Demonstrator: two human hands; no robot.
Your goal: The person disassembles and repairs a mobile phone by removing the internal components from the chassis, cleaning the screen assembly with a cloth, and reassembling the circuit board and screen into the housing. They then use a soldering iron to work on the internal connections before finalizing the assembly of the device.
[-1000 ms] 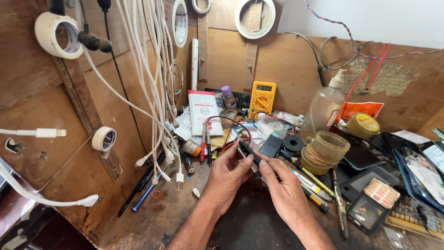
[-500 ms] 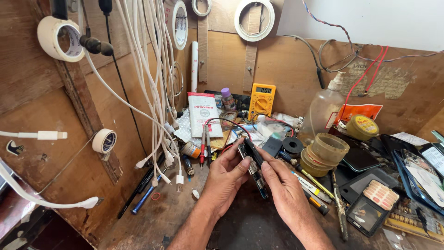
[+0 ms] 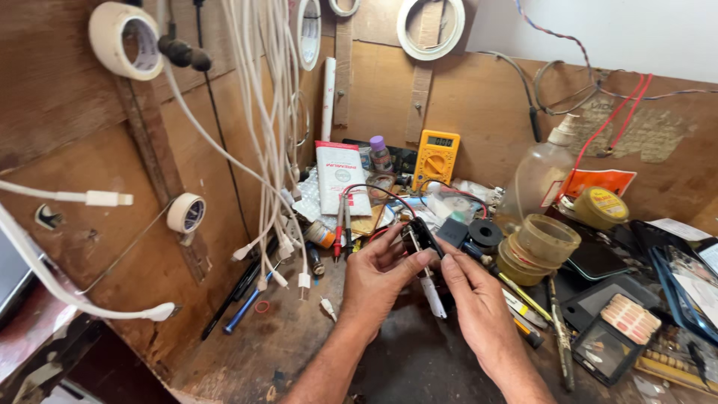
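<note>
Both hands meet over the middle of a cluttered wooden workbench (image 3: 284, 352). My left hand (image 3: 378, 280) pinches a small black part (image 3: 423, 233) between thumb and fingers. My right hand (image 3: 479, 307) is closed on a thin screwdriver with a white handle (image 3: 434, 295). Its metal shaft runs up to the black part, and the handle points down between my palms. Red and black leads curl just behind the part.
A yellow multimeter (image 3: 435, 157) and a white packet (image 3: 340, 176) lean on the back wall. A clear bottle (image 3: 542, 176), stacked tape rolls (image 3: 542, 243), a yellow tin (image 3: 602, 206) and phones (image 3: 677, 277) crowd the right. White cables (image 3: 262, 150) hang at left.
My hands have drawn closer together and risen slightly toward the black part. The screwdriver has turned more upright, and its white handle now shows between my palms.
</note>
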